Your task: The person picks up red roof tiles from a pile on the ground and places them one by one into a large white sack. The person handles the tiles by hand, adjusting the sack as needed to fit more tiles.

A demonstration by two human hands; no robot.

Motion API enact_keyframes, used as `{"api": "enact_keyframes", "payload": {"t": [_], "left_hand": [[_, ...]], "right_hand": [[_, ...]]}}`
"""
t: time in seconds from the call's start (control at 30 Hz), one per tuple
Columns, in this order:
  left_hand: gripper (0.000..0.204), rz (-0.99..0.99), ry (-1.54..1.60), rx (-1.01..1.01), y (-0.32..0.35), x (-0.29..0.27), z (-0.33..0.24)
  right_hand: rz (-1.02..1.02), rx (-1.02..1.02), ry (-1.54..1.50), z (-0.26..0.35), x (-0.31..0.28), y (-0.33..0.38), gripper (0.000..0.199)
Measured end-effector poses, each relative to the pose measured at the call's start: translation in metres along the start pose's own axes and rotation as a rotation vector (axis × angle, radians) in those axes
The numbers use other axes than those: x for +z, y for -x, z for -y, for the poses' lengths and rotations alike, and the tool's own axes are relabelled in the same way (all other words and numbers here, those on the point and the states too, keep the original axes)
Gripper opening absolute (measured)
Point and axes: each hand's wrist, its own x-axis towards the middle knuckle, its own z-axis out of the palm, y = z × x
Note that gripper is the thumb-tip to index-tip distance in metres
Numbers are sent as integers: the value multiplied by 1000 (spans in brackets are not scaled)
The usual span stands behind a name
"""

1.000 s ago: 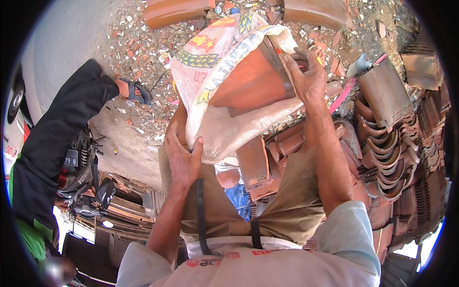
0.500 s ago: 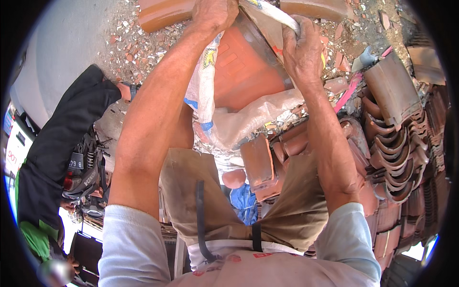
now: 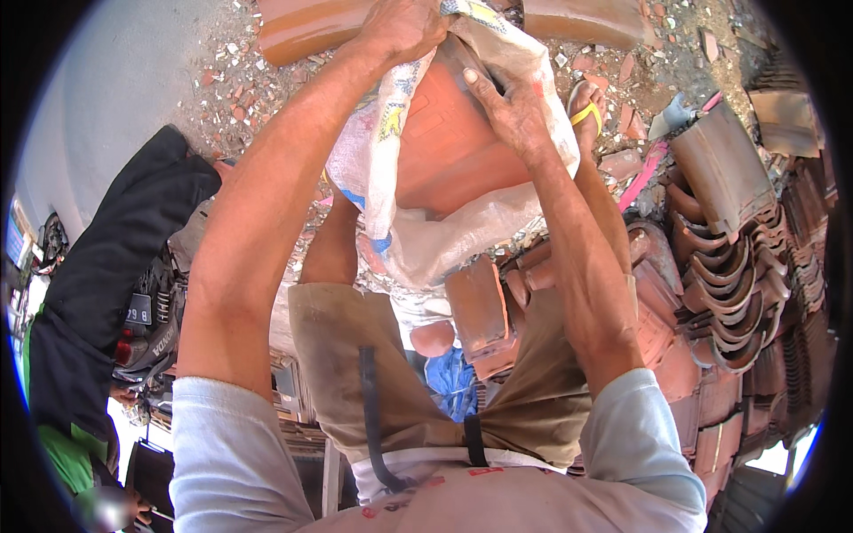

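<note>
Up at the far centre, left hand grips the white sack's mouth while right hand, fingers curled, presses a red clay tile partly inside, stacked tiles waiting right.

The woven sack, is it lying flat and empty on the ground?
No, both hands, left hand and right hand, hold the woven sack up around an orange clay tile.
</note>
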Motion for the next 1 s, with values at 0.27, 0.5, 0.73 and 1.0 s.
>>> {"api": "enact_keyframes", "payload": {"t": [0.27,0.5,0.73,1.0], "left_hand": [[26,-14,293,208,26,-46,-63],[28,-23,180,211,34,-41,-74],[26,6,202,1,63,-61,-96],[31,180,146,-288,97,-93,-109]], "right_hand": [[-9,-65,9,26,3,29,77],[126,37,-119,21,-8,14,78],[207,-223,290,-7,-6,-3,60],[182,-164,299,21,-24,31,56]]}}
